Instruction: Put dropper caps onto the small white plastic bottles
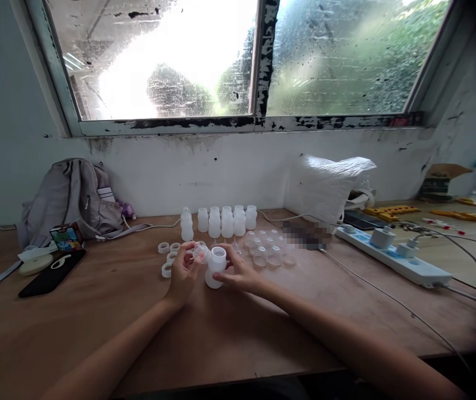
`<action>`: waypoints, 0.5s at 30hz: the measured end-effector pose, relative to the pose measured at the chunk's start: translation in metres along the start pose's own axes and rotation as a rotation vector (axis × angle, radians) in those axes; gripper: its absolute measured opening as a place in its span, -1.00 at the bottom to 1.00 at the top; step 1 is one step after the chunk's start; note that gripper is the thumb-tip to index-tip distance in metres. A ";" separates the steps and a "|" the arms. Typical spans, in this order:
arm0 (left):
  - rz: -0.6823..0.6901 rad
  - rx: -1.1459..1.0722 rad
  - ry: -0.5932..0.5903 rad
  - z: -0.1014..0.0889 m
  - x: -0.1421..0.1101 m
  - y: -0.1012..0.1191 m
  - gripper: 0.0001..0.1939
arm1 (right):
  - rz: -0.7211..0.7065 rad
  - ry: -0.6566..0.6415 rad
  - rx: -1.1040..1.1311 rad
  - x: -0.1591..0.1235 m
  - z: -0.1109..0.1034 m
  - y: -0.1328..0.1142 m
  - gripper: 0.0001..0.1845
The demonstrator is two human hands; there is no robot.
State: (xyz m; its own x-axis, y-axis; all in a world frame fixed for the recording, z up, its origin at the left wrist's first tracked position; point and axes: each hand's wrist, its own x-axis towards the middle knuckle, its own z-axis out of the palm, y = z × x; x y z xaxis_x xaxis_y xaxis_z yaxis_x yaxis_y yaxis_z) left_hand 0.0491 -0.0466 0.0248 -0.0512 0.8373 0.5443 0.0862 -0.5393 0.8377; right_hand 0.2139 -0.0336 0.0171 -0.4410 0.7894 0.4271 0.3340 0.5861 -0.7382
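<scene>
Upright between my hands is a white translucent baby bottle (215, 275) with an uncovered mouth, and my right hand (240, 271) is wrapped round its side. My left hand (183, 273) pinches a translucent bottle collar (201, 254) just left of the bottle's mouth; whether a teat sits in it I cannot tell. White rings (163, 248) lie beyond and left of my left hand. Clear teats (235, 248) stand partly hidden behind my right hand. Several domed clear caps (259, 256) sit in rows to the right.
Behind my hands stands a group of open bottles (226, 222), with one topped bottle (186, 225) at its left. A backpack (69, 194), a black phone (52, 273) and a small box lie left. Rightward are a power strip (391, 256), a cable and a white plastic bag (325, 186).
</scene>
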 end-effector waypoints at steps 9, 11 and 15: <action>0.113 0.161 -0.085 -0.001 -0.006 0.000 -0.76 | 0.017 -0.133 0.076 -0.009 0.024 -0.005 -0.47; 0.146 0.203 -0.115 -0.003 -0.005 -0.001 -0.76 | 0.014 -0.125 0.070 -0.010 0.026 -0.005 -0.48; 0.190 0.228 -0.182 -0.007 -0.002 -0.001 -0.71 | 0.007 -0.094 0.030 -0.010 0.026 -0.004 -0.53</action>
State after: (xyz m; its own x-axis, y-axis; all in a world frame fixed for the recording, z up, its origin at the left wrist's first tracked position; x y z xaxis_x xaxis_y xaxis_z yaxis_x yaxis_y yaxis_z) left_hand 0.0418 -0.0486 0.0230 0.1639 0.7372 0.6555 0.2987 -0.6703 0.6793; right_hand 0.1950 -0.0487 0.0020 -0.5155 0.7720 0.3718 0.3128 0.5735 -0.7571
